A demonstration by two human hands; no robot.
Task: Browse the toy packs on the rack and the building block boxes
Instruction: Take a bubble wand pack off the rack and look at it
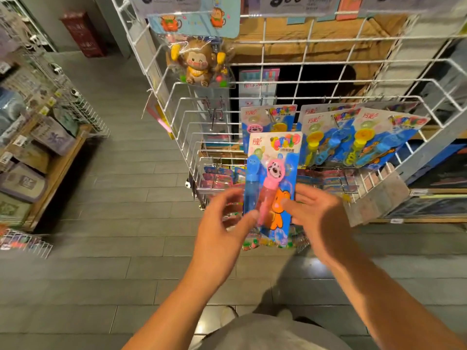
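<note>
Toy pack (272, 183) upright, header up, apparently pinched by left hand (222, 223) and right hand (318, 218).

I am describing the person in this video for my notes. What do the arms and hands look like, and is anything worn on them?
Both arms are bare up to the frame edge: no sleeves show. The left hand and the right hand wear no gloves, and I see no ring, watch or bracelet on either wrist, though motion blur softens the fingers.
</note>
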